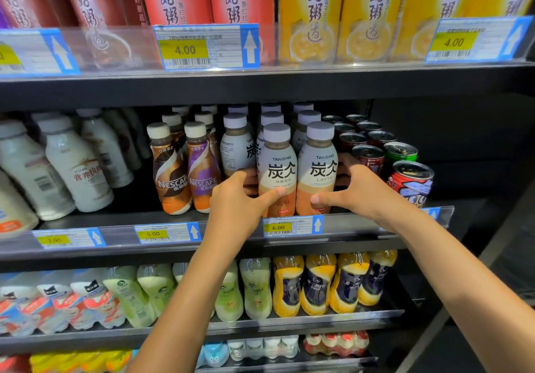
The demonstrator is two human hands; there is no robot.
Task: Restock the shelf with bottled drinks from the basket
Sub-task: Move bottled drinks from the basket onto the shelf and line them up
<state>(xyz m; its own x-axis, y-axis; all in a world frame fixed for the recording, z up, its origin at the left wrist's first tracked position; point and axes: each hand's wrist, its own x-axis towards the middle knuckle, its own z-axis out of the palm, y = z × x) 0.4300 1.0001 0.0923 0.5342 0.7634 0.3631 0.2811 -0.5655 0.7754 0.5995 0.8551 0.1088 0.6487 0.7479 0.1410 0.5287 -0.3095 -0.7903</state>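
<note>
Left hand and right hand grip grey-capped beige latte bottles (one each); a sideways shove could topple the red metal can.

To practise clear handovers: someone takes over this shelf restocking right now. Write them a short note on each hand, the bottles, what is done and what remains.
Left hand: thumb and fingers grip the left front Tanbing bottle.
Right hand: grips the right front Tanbing bottle the same way.
Both bottles stand upright, side by side, at the front of the middle shelf, above the 6.00 price tag.
Done: the Tanbing rows behind look filled, and these two are on the shelf.
Left: let go and square them up. The basket is out of view, so I cannot tell what remains in it.
</note>
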